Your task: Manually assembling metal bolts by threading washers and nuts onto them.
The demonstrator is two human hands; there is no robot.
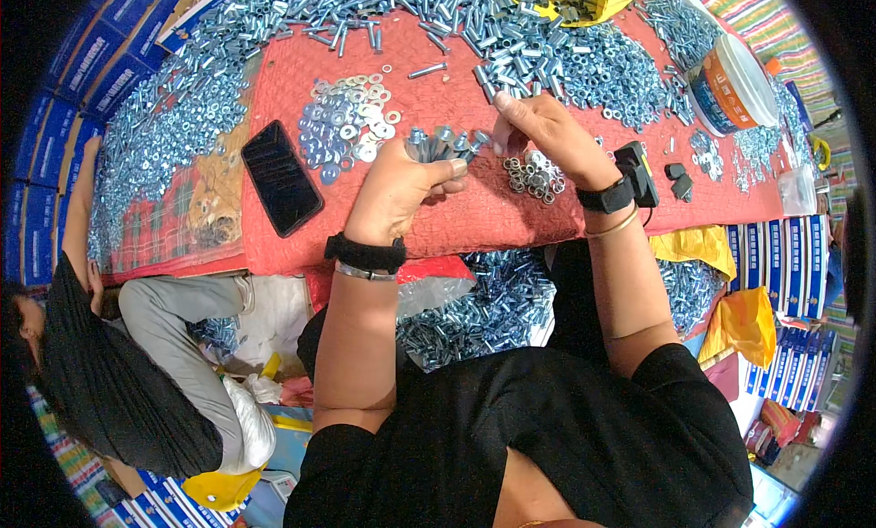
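Observation:
My left hand [406, 186] is closed around a bunch of short silvery metal bolts [440, 146], their ends poking out past the thumb. Close by on the right, my right hand [547, 140] has its thumb up and its fingers curled in toward the bunch; whatever it pinches is hidden. Under that hand lies a small heap of nuts [534, 179] on the red table cover [474, 219]. Beyond my left hand spreads a pile of flat washers [351, 117].
A black phone [281, 178] lies left of the washers. Heaped bolts and sleeves [529, 58] fill the far side. At the right stands a white bucket [733, 85]. Loose bolts [484, 309] sit below the table edge. Another person [137, 382] sits at the left.

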